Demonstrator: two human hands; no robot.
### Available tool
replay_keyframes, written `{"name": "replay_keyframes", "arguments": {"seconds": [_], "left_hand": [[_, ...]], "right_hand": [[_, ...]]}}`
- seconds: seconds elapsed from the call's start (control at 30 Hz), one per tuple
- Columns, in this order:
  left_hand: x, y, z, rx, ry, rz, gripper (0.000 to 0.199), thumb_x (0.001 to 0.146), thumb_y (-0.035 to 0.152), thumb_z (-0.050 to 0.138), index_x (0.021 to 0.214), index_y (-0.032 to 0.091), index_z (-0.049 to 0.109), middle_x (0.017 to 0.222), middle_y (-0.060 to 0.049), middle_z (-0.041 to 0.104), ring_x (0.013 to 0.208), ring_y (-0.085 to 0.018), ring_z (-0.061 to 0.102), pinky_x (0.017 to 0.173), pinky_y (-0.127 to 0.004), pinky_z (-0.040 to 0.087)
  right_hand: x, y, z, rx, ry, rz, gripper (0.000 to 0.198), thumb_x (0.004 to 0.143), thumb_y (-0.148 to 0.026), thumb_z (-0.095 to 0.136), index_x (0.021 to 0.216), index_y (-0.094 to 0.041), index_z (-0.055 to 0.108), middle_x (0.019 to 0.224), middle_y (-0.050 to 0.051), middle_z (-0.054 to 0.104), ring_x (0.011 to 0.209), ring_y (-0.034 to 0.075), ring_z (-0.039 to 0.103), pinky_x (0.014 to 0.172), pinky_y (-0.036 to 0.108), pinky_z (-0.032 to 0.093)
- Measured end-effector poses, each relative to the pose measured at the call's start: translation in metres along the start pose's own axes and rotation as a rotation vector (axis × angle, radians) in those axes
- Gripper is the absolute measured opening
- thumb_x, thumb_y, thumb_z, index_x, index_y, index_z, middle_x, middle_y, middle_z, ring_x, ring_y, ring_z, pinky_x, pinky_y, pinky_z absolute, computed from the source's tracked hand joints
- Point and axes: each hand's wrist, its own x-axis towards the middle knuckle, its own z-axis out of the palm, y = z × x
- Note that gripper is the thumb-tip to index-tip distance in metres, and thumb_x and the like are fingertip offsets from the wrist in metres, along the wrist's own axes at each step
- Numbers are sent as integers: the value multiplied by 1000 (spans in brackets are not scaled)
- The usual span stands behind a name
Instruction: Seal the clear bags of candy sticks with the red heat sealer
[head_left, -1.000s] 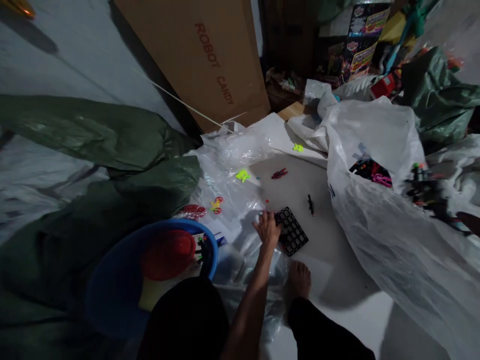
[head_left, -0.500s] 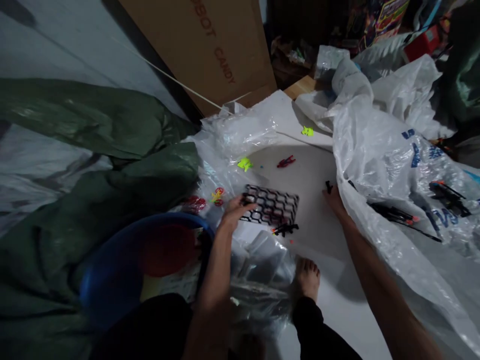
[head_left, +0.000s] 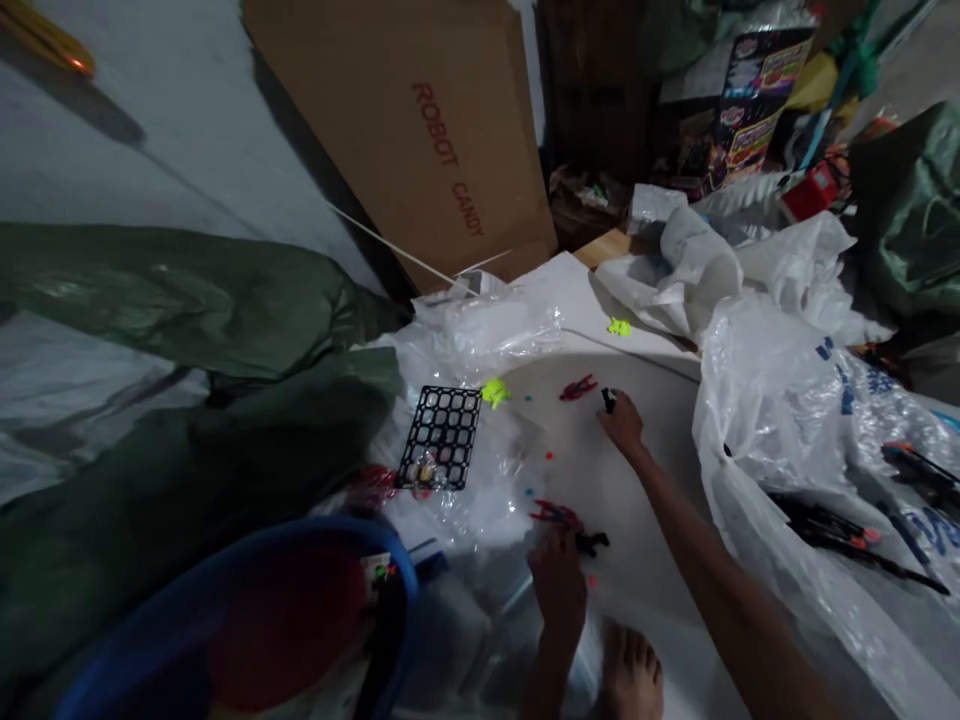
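My right hand (head_left: 624, 425) is closed in a pinch on a small black plastic piece (head_left: 608, 400), just above the white floor sheet (head_left: 652, 385). Lower down, my left hand (head_left: 559, 585) has its fingers curled downward beside a black toy gun (head_left: 594, 543) and a red toy figure (head_left: 556, 514). The fingers cover the gun's left end; what they grip, if anything, is hidden. A second red figure (head_left: 579, 388) lies left of my right hand. On the clear plastic, the black grid tray (head_left: 442, 440) lies flat, touching a neon yellow figure (head_left: 495, 391).
A blue basin (head_left: 411, 600) stands at lower left beside green sacks (head_left: 315, 400). On the right, a translucent bag (head_left: 757, 370) holds black toy weapons (head_left: 825, 530). Another neon figure (head_left: 619, 326) lies further back, before a cardboard box (head_left: 420, 130). My bare foot (head_left: 634, 675) is below.
The grid tray has been moved left and let go, uncovering a red figure. My left hand has come over to the toy gun. My right hand, with the black piece, has moved left from the bag.
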Motion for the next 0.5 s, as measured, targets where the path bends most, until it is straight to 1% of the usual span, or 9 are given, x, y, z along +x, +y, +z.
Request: {"name": "replay_keyframes", "arguments": {"seconds": [0.07, 0.13, 0.2, 0.27, 0.3, 0.33, 0.4, 0.47, 0.5], "left_hand": [[8, -5, -1, -166, 42, -49, 36, 71, 8, 50, 103, 16, 67, 98, -13, 66, 95, -28, 59, 92, -50, 37], [21, -9, -14, -478, 111, -111, 30, 72, 15, 54, 98, 17, 68, 94, -11, 68, 93, -27, 61, 93, -48, 39], [34, -5, -31, -787, 160, -201, 29, 75, 28, 58, 101, 18, 67, 94, -9, 70, 90, -26, 63, 88, -43, 45], [40, 9, -53, -978, 152, -274, 34, 76, 39, 58, 101, 18, 66, 91, -8, 69, 86, -24, 64, 82, -38, 49], [40, 18, -65, -1039, 121, -251, 34, 75, 41, 59, 99, 19, 66, 93, -8, 69, 87, -24, 63, 82, -38, 50], [39, 29, -79, -1099, 71, -187, 32, 74, 42, 61, 96, 20, 67, 95, -8, 68, 91, -25, 63, 83, -37, 50], [35, 50, -112, -1159, -68, 68, 30, 76, 44, 57, 92, 22, 69, 102, -9, 65, 99, -27, 61, 86, -39, 50], [33, 73, -152, -1136, -163, 333, 34, 81, 46, 48, 96, 25, 69, 109, -9, 62, 106, -28, 58, 89, -41, 50], [35, 85, -175, -1095, -133, 402, 36, 83, 46, 44, 102, 27, 68, 112, -8, 61, 108, -28, 57, 91, -42, 49]], "right_hand": [[8, -25, -1, 129, -85, -43, 27, 79, -22, 47, 103, -16, 57, 100, 9, 61, 95, 20, 57, 80, 29, 43], [-12, -36, 0, 231, -193, -76, 19, 83, -22, 42, 89, -16, 59, 82, 3, 61, 80, 16, 58, 72, 26, 44], [-53, -35, 1, 321, -259, -104, 17, 84, -27, 44, 85, -17, 58, 73, 0, 59, 71, 14, 57, 66, 24, 46], [-104, -32, -7, 512, -277, -152, 26, 81, -36, 56, 99, -17, 57, 80, 0, 61, 73, 14, 58, 65, 25, 48], [-129, -32, -18, 595, -237, -172, 35, 80, -38, 59, 109, -19, 54, 85, 1, 63, 75, 15, 59, 66, 26, 50], [-152, -35, -34, 644, -158, -189, 40, 82, -37, 58, 118, -21, 50, 92, 3, 64, 79, 16, 61, 69, 27, 51], [-193, -44, -86, 595, 93, -232, 38, 88, -32, 51, 125, -27, 47, 105, 6, 64, 90, 18, 63, 76, 31, 53], [-232, -52, -155, 407, 313, -290, 36, 89, -29, 48, 125, -32, 50, 109, 6, 64, 95, 20, 64, 78, 33, 55], [-252, -53, -192, 291, 362, -309, 37, 88, -28, 51, 125, -34, 52, 107, 6, 66, 93, 21, 65, 76, 33, 56]]}}
